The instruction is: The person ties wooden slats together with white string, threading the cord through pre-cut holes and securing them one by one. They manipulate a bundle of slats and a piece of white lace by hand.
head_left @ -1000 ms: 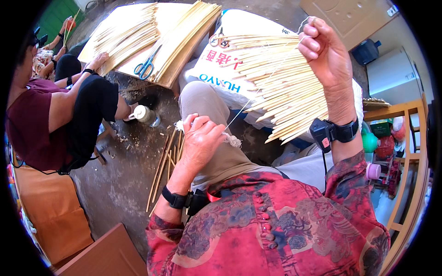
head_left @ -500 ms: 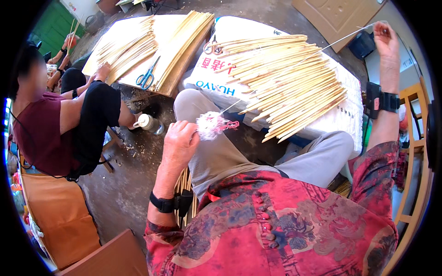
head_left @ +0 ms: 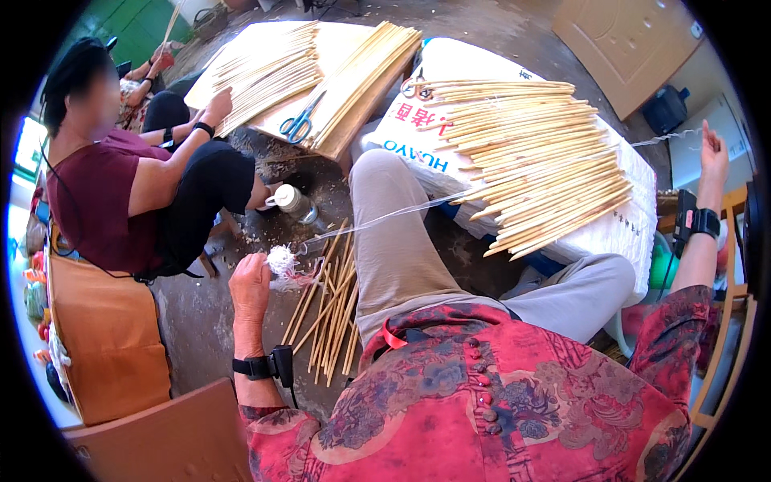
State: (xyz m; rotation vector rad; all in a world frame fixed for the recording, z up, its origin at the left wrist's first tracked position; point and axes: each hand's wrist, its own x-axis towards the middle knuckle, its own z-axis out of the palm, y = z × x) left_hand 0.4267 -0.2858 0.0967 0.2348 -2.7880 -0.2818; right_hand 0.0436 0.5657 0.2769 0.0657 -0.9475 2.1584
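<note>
My left hand (head_left: 250, 283), low on the left, is closed on a fluffy tangle of white and pink string (head_left: 282, 260). From it a thin white string (head_left: 385, 215) stretches over my knee and above a row of peeled wooden sticks (head_left: 546, 161). The string's far end meets my right hand (head_left: 713, 153), raised at the far right with its fingers pinched round it. Side by side, the sticks lie on a white wrapped bale (head_left: 438, 64) with printing on it. They seem to be joined by string crossing them, though that is hard to make out.
A wooden board (head_left: 341, 149) holds more sticks and blue-handled scissors (head_left: 297, 127). Another pair of scissors (head_left: 415, 85) lies on the bale's left corner. Loose sticks (head_left: 325, 309) lie on the floor beside my leg. Left, a co-worker (head_left: 104, 185) sits near a lidded jar (head_left: 293, 202).
My hands have moved farther apart, the left outward and down with the tangle, the right outward and down. A longer length of string now spans between them. The view has shifted left.
</note>
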